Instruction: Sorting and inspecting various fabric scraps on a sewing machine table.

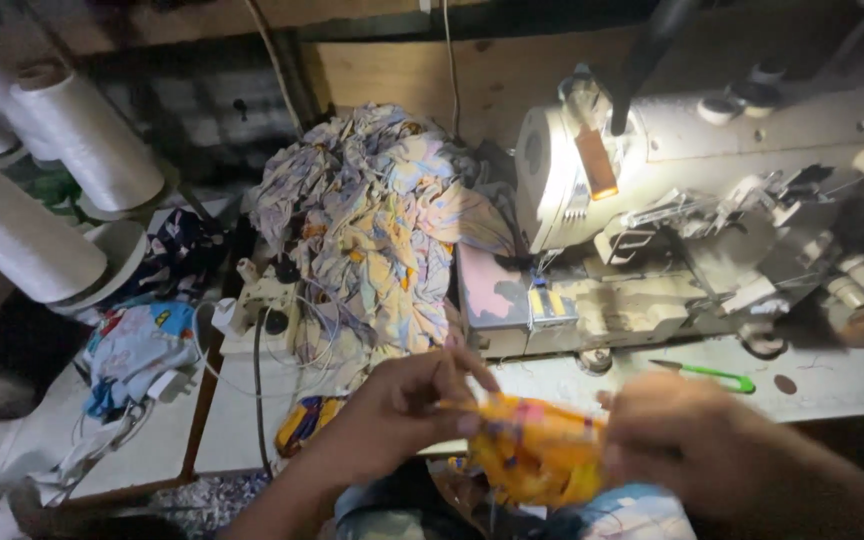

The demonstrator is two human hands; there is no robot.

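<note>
Both my hands hold a small orange and yellow printed fabric piece [535, 450] low in the head view, in front of the table edge. My left hand [414, 402] pinches its left end with fingers curled. My right hand [674, 432], blurred by motion, grips its right end. Behind them stands a white industrial sewing machine [712, 190], with its needle area [550, 290] lit by a lamp. A heap of pale printed fabric pieces [377, 225] lies to the machine's left.
Green-handled thread snips [712, 374] lie on the white table [852, 385] to the right. Several large white thread cones [87, 140] stand at the far left. More printed cloth [137, 350] and white cords lie on the left table. The surroundings are dark.
</note>
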